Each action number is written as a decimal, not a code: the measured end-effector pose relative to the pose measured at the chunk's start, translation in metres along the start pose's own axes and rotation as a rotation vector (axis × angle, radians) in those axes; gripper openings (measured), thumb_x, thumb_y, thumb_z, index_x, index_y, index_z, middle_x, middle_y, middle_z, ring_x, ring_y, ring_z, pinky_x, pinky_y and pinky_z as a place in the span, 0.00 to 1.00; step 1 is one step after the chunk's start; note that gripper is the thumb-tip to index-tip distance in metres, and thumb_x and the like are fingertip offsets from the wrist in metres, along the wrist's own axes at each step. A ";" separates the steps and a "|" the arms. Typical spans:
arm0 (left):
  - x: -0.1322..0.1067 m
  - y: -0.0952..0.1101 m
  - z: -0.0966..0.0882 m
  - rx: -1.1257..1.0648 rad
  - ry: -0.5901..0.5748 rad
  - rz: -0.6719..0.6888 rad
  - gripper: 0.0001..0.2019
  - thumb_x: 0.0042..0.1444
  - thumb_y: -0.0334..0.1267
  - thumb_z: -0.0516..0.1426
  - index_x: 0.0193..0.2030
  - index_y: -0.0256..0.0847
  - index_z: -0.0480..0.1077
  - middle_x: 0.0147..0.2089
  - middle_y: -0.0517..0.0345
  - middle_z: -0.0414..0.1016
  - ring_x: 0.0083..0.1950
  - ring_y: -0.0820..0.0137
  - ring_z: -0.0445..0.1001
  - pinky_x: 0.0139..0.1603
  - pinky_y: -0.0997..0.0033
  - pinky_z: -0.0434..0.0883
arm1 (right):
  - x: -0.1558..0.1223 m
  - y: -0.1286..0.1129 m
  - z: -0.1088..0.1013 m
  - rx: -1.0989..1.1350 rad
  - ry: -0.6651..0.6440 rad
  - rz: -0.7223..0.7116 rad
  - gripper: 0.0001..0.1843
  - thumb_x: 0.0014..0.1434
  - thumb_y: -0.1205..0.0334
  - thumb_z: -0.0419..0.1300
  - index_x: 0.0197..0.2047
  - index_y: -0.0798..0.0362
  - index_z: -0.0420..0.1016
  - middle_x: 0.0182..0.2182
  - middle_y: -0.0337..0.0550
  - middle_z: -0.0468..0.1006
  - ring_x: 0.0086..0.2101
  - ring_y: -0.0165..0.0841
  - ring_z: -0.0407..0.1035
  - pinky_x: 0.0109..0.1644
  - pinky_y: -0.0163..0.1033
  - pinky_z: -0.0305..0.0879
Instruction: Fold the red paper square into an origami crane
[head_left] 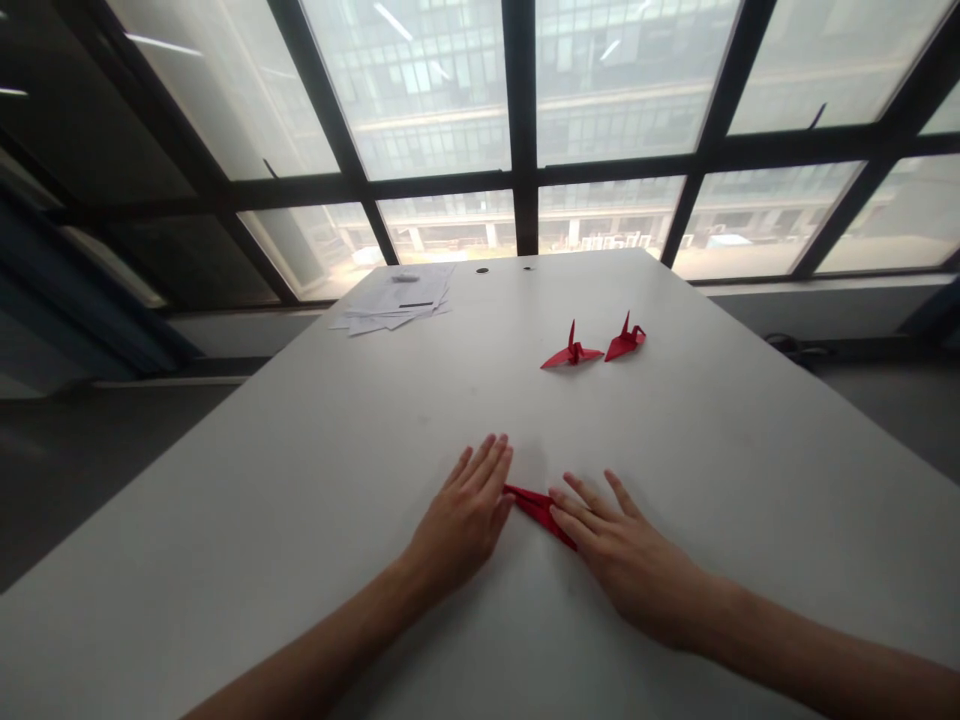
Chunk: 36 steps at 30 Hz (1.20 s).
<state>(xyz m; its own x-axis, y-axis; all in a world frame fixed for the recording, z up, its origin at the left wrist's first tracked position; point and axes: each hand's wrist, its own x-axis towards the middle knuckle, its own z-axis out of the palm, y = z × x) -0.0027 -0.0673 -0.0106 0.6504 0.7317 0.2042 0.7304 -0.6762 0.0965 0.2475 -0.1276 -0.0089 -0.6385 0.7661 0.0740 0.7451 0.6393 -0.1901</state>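
A narrow piece of folded red paper (537, 508) lies on the white table between my hands, its two ends partly hidden under them. My left hand (466, 512) lies over its left tip, fingers stretched out and pointing away from me. On the right end rest the fingertips of my right hand (622, 550), with the fingers spread and the palm down. Farther out on the table stand two finished-looking red paper cranes, one on the left (573, 352) and one on the right (625, 340), close beside each other.
The white table (300, 480) narrows away toward the windows (442, 90). A loose stack of white papers (390, 305) with a small object on top sits at its far left. Dark cables (796, 347) lie beyond the right edge, and a blue curtain (82, 290) hangs at left.
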 end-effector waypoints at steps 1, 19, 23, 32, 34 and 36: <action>-0.002 0.004 -0.001 -0.034 -0.044 0.100 0.27 0.72 0.42 0.44 0.74 0.37 0.47 0.75 0.46 0.48 0.76 0.62 0.45 0.74 0.53 0.51 | 0.001 0.007 -0.005 0.016 -0.020 -0.047 0.44 0.54 0.81 0.47 0.73 0.51 0.49 0.71 0.43 0.50 0.71 0.42 0.37 0.72 0.63 0.29; -0.010 0.025 0.005 -0.036 -0.148 0.225 0.35 0.69 0.54 0.47 0.75 0.38 0.42 0.76 0.45 0.45 0.76 0.58 0.47 0.73 0.51 0.49 | -0.028 0.021 -0.008 -0.027 0.308 0.220 0.22 0.70 0.59 0.51 0.65 0.51 0.64 0.66 0.50 0.63 0.66 0.43 0.55 0.68 0.59 0.50; -0.010 0.036 0.002 -0.028 -0.063 0.114 0.29 0.66 0.46 0.54 0.70 0.37 0.56 0.70 0.44 0.61 0.69 0.54 0.60 0.67 0.51 0.60 | -0.015 0.002 -0.003 -0.047 0.341 0.145 0.22 0.66 0.61 0.57 0.63 0.46 0.68 0.62 0.49 0.69 0.59 0.44 0.63 0.62 0.53 0.60; 0.000 0.031 -0.007 -0.435 0.011 -0.223 0.12 0.60 0.35 0.59 0.50 0.48 0.73 0.41 0.58 0.77 0.40 0.64 0.74 0.43 0.65 0.71 | -0.002 0.020 -0.010 -0.155 0.197 -0.069 0.25 0.63 0.53 0.62 0.63 0.41 0.67 0.67 0.49 0.61 0.60 0.50 0.58 0.64 0.63 0.46; 0.002 0.028 -0.006 -0.527 0.000 -0.301 0.21 0.55 0.33 0.62 0.56 0.46 0.70 0.39 0.58 0.78 0.37 0.65 0.75 0.40 0.67 0.70 | -0.001 0.023 -0.012 -0.132 0.231 -0.047 0.22 0.65 0.58 0.60 0.61 0.42 0.69 0.66 0.49 0.62 0.60 0.49 0.59 0.64 0.62 0.48; 0.004 0.027 -0.008 -0.594 -0.044 -0.345 0.22 0.53 0.32 0.62 0.56 0.43 0.71 0.35 0.60 0.78 0.34 0.66 0.74 0.37 0.69 0.68 | 0.001 0.023 -0.010 -0.068 0.317 0.075 0.18 0.66 0.63 0.57 0.59 0.45 0.72 0.61 0.51 0.69 0.56 0.47 0.63 0.61 0.57 0.55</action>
<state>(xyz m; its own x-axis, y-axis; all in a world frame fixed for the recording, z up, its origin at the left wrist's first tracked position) 0.0186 -0.0832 0.0006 0.4180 0.9080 0.0268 0.6672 -0.3269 0.6693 0.2662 -0.1117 -0.0039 -0.4971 0.7871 0.3652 0.8060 0.5747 -0.1417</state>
